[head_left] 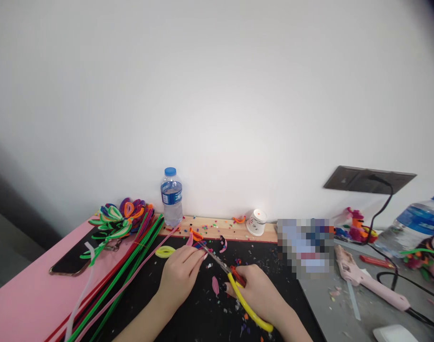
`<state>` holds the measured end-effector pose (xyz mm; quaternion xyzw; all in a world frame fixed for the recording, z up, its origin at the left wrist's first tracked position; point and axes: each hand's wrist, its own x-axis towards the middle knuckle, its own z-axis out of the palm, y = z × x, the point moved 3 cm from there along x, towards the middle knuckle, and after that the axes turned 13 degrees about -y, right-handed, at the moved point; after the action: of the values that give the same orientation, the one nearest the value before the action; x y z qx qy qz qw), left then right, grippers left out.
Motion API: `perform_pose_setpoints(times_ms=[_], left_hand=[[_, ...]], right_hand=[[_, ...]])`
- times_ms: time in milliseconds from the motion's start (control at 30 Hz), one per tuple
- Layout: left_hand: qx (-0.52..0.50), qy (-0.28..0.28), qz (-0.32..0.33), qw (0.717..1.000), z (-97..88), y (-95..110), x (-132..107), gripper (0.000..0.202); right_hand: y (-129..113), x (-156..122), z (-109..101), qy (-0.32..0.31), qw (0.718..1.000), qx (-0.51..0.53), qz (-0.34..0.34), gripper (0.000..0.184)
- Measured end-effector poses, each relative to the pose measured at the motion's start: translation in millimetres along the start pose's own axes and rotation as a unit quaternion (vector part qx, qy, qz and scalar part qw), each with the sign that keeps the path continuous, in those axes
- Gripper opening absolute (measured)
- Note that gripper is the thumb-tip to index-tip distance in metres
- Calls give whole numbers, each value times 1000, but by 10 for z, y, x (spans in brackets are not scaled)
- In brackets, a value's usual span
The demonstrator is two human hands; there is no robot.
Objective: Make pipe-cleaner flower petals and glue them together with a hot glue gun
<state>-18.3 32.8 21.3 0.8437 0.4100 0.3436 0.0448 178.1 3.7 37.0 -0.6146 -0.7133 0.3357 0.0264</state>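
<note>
Head view: black mat (pixel 202 318) below white wall (pixel 217 95); right hand (pixel 263 290) fingers clamp yellow scissors (pixel 242 297), left hand (pixel 181 274) fingers pinch pipe-cleaner piece (pixel 200 245).

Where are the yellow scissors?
In the head view, the yellow scissors sit in the right hand, bottom middle, over the black mat, blades toward the left hand.

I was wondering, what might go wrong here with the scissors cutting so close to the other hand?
1. The scissors in the right hand point their blade tips at the left hand, close to its fingers; a slip might nick them.
2. Cut scraps litter the black mat; small pieces could get lost among them.
3. The glue gun lies to the right with its cable looping nearby; an elbow might snag it.
</note>
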Motion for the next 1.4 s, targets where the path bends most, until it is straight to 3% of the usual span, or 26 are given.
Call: perform_pose_setpoints(times_ms=[233,333,433,667,967,1067,1133,1167,1200,1333,1400], left_hand=[[-136,-45,-79,987,61,-13,-6,19],[-221,-71,-133,963,62,-17,24,20],[-329,-89,-179,923,80,-35,57,24],[-547,-102,-238,796,189,-91,39,23],[-779,-104,-317,531,307,-49,-48,24],[-801,-105,-315,497,307,-20,-48,26],[-790,-103,-313,517,303,-12,-35,25],[-772,-102,-308,546,298,-13,-23,24],[-743,-101,-300,590,288,-20,-10,23],[-525,-76,-230,816,217,-86,16,16],[-392,-66,-184,899,189,-120,-5,26]], right_hand=[[29,23,47,14,1000,-14,-4,27],[32,16,54,17,1000,-19,-3,29],[38,14,57,21,999,-25,-2,30],[38,45,45,29,999,-27,-9,33],[15,40,17,25,998,-30,-51,34],[14,42,27,16,998,-19,-66,32],[30,45,38,16,998,-11,-64,30],[41,46,42,17,998,-7,-60,30],[52,47,43,19,998,-2,-54,29],[75,46,27,18,998,43,-41,31],[73,45,23,0,996,83,-44,35]])
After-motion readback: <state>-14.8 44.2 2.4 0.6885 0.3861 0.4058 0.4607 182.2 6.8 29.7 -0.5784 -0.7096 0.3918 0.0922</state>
